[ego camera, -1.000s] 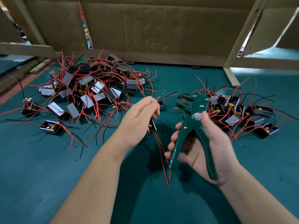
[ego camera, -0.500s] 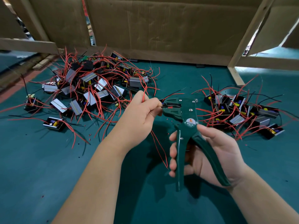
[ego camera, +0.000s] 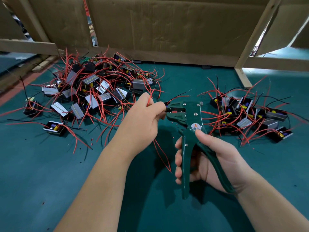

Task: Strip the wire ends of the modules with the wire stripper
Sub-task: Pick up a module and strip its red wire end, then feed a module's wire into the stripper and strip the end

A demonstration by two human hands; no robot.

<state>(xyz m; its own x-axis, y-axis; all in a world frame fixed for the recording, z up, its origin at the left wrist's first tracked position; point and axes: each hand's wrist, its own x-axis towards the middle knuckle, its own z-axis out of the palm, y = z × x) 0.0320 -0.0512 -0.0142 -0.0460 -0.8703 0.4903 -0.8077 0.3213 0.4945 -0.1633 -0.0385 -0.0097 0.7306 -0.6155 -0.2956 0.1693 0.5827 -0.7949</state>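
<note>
Here, item by item, from where I stand.

Wire stripper: dark green, held upright at the centre of the scene, head turned toward 9 o'clock. It has a round badge at the pivot with an orange emblem and the letters "W0" legible; the rest lies under the thumb.

Right hand: fingers curled round the front handle, palm against the rear one, thumb on the badge. The handles stand partly spread.

Left hand: closed in a pinch on a bunch of red wires, right against the 9 o'clock side of the stripper's head. One wire end sits in the mouth of the head; other strands trail toward 6 o'clock. Whether a module sits inside the fist I cannot tell.

Large heap of modules, 10 o'clock: black open casings holding yellow and blue parts, some showing grey ribbed faces, red and black leads tangled.

Small heap, 3 o'clock: same goods.

Single module, 8 o'clock: open side up, yellow part inside.

Red insulation scraps lie on the green mat.

Cardboard wall, 12 o'clock.
</note>
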